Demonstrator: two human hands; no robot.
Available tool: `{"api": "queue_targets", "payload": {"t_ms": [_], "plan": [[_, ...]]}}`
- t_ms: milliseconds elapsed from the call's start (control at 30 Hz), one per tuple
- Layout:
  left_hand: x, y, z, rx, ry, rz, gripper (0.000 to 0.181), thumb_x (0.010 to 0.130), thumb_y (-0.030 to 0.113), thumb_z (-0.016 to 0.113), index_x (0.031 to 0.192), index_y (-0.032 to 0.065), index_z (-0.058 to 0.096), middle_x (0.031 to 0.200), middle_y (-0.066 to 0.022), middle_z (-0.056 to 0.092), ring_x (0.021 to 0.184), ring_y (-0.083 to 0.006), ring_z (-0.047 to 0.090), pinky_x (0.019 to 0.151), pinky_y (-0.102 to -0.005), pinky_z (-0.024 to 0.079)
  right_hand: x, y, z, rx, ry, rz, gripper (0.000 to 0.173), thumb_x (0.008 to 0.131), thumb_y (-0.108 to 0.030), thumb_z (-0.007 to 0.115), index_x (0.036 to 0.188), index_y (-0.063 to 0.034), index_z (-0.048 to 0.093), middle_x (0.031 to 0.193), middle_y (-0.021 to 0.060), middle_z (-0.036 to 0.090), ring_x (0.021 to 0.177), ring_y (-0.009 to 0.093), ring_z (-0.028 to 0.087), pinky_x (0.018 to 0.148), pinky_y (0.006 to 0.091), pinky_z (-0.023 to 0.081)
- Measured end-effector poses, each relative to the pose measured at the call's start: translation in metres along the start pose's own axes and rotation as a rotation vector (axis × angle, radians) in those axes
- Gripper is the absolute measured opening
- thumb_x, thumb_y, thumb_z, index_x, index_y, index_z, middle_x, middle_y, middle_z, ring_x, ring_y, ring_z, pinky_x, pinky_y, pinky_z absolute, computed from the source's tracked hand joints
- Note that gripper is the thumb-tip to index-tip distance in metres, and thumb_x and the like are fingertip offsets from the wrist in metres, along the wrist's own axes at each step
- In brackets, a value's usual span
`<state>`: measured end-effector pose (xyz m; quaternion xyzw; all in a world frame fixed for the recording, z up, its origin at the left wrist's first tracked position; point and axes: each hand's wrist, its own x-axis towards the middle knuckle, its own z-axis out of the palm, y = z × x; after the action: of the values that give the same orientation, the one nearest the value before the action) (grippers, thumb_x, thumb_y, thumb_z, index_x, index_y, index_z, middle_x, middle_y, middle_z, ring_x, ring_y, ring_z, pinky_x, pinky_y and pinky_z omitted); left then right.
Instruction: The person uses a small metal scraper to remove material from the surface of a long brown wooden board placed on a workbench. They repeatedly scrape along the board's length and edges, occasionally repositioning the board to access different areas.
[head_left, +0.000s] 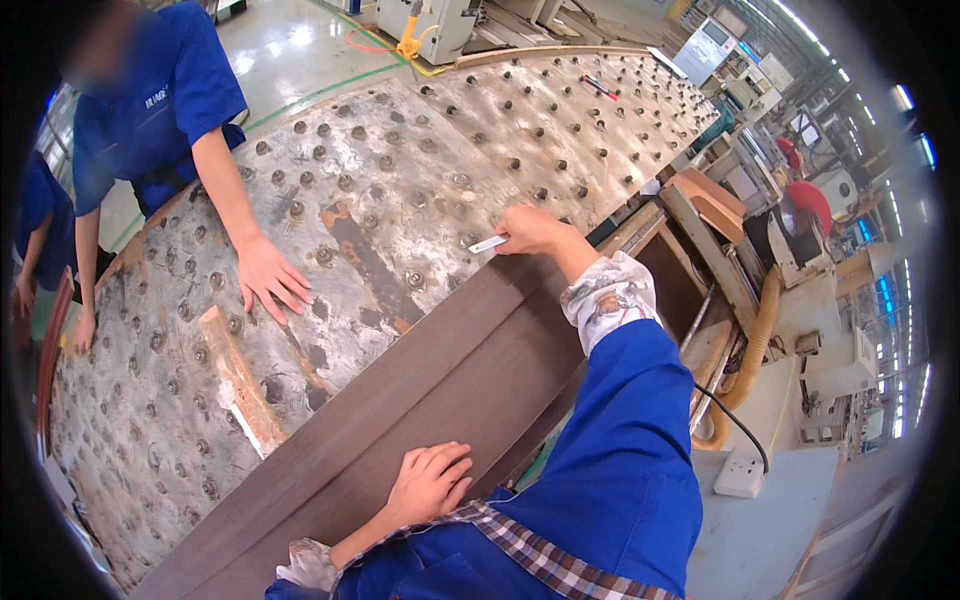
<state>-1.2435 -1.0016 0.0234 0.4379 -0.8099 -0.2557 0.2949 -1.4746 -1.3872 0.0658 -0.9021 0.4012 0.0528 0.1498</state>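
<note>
A long brown wood-grain panel (420, 375) with a raised lengthwise edge lies diagonally before me, partly over a scuffed metal table (390, 247) studded with small ball-like rollers. My right hand (529, 231) is at the panel's upper end, its fingers closed on a small flat whitish blade-like tool (487, 244), whose tip points left over the table. Flat on the panel near my body rests my left hand (431, 480), holding nothing, fingers slightly bent. Both my forearms wear patterned sleeve cuffs.
Across the table stands a co-worker in blue, one hand (270, 277) flat on its surface. A rough wooden strip (240, 382) touches the panel's far edge. A marker (600, 88) lies at the table's upper part. A power socket (741, 474) with a black cable is at right.
</note>
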Motion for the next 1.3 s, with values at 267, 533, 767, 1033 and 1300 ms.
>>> {"api": "queue_targets", "payload": {"t_ms": [267, 533, 767, 1033, 1300], "plan": [[-0.001, -0.001, -0.002, 0.002, -0.03, -0.006, 0.027, 0.082, 0.02, 0.068, 0.106, 0.0107, 0.065, 0.124, -0.002, 0.058, 0.118, -0.0181, 0.053, 0.097, -0.0361, 0.038, 0.002, -0.005, 0.004, -0.023, -0.071, 0.022, 0.021, 0.068, -0.026, 0.07, 0.078, -0.0069, 0.07, 0.072, 0.0165, 0.065, 0.069, 0.035, 0.063, 0.06, 0.0445, 0.048], [0.003, -0.001, 0.001, 0.021, -0.019, 0.01, 0.025, 0.082, 0.021, 0.068, 0.105, 0.0112, 0.066, 0.124, -0.0007, 0.058, 0.118, -0.0163, 0.054, 0.096, -0.0348, 0.039, 0.0, 0.095, -0.003, -0.438, 0.044, 0.437, 0.02, 0.068, -0.023, 0.072, 0.082, -0.0091, 0.072, 0.087, 0.0138, 0.07, 0.082, 0.037, 0.066, 0.071, 0.0468, 0.053], [-0.001, 0.001, 0.002, -0.016, 0.034, -0.001, 0.026, 0.083, 0.019, 0.069, 0.106, 0.0091, 0.065, 0.123, -0.0049, 0.059, 0.117, -0.0216, 0.054, 0.096, -0.0384, 0.039, -0.008, 0.097, 0.011, 0.17, 0.424, 0.526, 0.035, 0.081, -0.04, 0.068, 0.088, -0.0056, 0.071, 0.075, 0.0111, 0.065, 0.076, 0.022, 0.065, 0.067, 0.0378, 0.049], [-0.006, 0.003, -0.001, -0.022, 0.046, 0.068, 0.024, 0.086, 0.019, 0.063, 0.105, 0.0046, 0.064, 0.125, -0.008, 0.056, 0.121, -0.0227, 0.049, 0.098, -0.0392, 0.038, 0.012, -0.045, 0.066, 0.532, 0.402, 0.11, 0.024, 0.086, -0.023, 0.059, 0.089, -0.0019, 0.07, 0.077, 0.0132, 0.066, 0.069, 0.023, 0.062, 0.065, 0.0364, 0.048], [-0.09, 0.013, -0.038, 0.106, -0.088, 0.102, 0.05, 0.087, 0.034, 0.064, 0.126, 0.0057, 0.054, 0.141, -0.0161, 0.044, 0.13, -0.0321, 0.042, 0.108, -0.0462, 0.032, -0.015, -0.117, 0.065, -0.063, 0.268, 0.166, 0.018, 0.082, -0.015, 0.06, 0.094, -0.0076, 0.071, 0.096, 0.0194, 0.067, 0.095, 0.038, 0.064, 0.082, 0.0474, 0.051]]}}
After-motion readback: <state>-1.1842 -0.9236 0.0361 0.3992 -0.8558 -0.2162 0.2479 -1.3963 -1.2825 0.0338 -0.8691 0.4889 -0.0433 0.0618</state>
